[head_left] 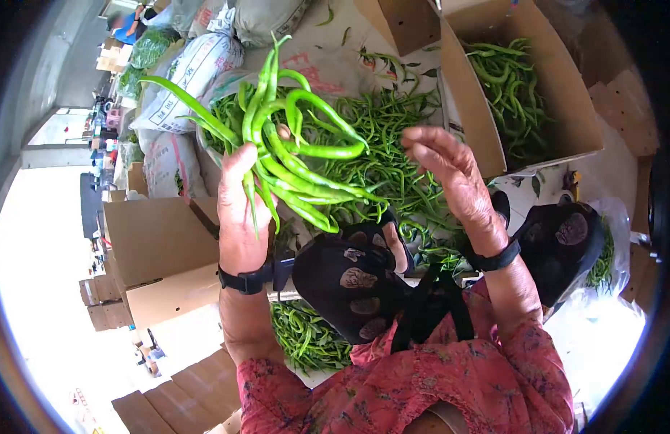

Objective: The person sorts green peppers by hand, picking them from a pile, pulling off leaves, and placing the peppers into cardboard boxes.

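A bunch of long green peppers (pixel 299 155) is held up by my left hand (pixel 241 189), whose thumb presses across them; their ends fan out in several directions. To the right, apart from the bunch, my right hand (pixel 450 170) is raised above the pile with its fingers bent and close together; whether anything small is between the fingertips cannot be made out. Beneath both hands spreads a large pile of loose green peppers (pixel 389 137) on plastic sheeting, partly hidden by the held bunch.
An open cardboard box (pixel 591 119) with peppers stands at the upper right. Another cardboard box (pixel 158 242) is at the left. Full white sacks (pixel 194 79) lie at the upper left. More peppers (pixel 306 336) lie below my knees. A person in blue (pixel 126 27) is far off.
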`<control>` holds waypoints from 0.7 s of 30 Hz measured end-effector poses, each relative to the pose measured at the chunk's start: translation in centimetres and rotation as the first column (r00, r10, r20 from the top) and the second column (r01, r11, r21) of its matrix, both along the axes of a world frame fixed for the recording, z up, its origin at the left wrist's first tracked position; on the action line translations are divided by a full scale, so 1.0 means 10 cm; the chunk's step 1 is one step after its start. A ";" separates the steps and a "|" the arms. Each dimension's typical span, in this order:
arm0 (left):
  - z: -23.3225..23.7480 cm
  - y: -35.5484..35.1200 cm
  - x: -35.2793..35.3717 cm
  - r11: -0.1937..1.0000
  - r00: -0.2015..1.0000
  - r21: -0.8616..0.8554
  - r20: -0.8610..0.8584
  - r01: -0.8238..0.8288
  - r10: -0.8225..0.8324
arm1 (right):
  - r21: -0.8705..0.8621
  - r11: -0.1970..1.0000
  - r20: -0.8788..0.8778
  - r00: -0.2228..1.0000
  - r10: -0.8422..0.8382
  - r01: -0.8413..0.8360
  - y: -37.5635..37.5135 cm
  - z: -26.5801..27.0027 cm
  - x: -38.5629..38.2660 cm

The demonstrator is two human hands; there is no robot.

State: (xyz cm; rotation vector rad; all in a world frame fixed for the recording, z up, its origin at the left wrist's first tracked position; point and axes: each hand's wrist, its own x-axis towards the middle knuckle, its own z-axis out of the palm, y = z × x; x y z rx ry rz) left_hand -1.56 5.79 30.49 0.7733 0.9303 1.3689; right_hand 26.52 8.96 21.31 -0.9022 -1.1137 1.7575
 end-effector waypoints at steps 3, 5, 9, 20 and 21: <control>0.15 -0.14 0.24 0.999 0.999 -0.025 -0.039 0.025 -0.026 | 0.139 0.990 -0.094 0.995 0.034 -0.021 0.07 0.40 -0.02; 0.20 -0.22 0.42 0.999 0.998 -0.044 -0.065 0.003 -0.006 | 0.220 0.970 -0.082 0.989 0.125 -0.105 0.06 0.70 -0.02; 0.23 -0.36 0.66 0.998 0.998 -0.049 -0.056 0.039 -0.042 | 0.293 0.948 -0.134 0.977 0.169 -0.124 -0.04 0.73 0.00; -0.03 -0.56 0.98 0.983 0.992 -0.155 0.054 -0.100 0.110 | 0.706 0.699 0.362 0.907 -0.216 -0.116 -0.60 0.51 0.27; -0.06 -0.57 1.01 0.979 0.985 -0.185 0.128 -0.090 0.115 | 0.428 0.901 0.133 0.991 0.017 -0.073 -0.61 0.47 0.23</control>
